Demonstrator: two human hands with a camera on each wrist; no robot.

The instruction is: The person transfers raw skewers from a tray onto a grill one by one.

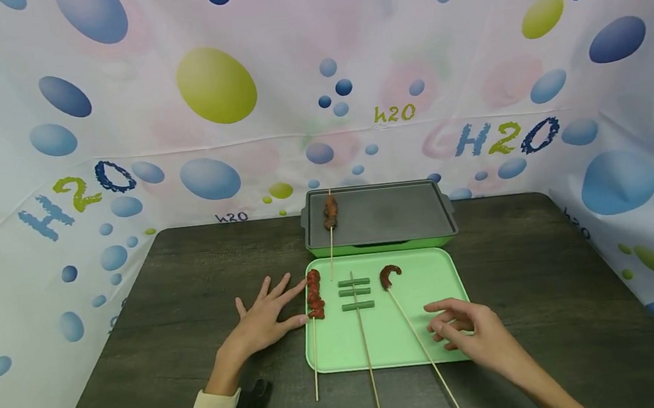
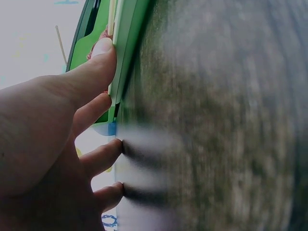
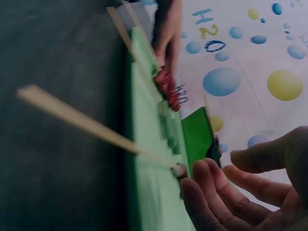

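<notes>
My left hand [image 1: 260, 325] lies spread at the left edge of a light green tray [image 1: 342, 352]. Its thumb and index fingertip are at a skewer of red meat chunks [image 1: 314, 292], which lies along that edge. In the left wrist view the thumb overlaps the red chunks. Over the tray's right side, my right hand [image 1: 480, 334] hovers with loosely bent fingers and nothing between them. Nearest to it lies a skewer with a curled brown piece [image 1: 386, 279], its stick crossing the front rim. A skewer of green sticks [image 1: 358, 306] lies mid-tray.
Behind the tray stands a grey-topped grill plate [image 1: 390, 214] with a green base. A skewer of browned meat [image 1: 331, 213] rests on its left side, stick pointing toward the tray. Skewer sticks overhang the tray's front edge. A printed sheet [image 1: 291, 88] hangs behind the dark table [image 1: 202, 270].
</notes>
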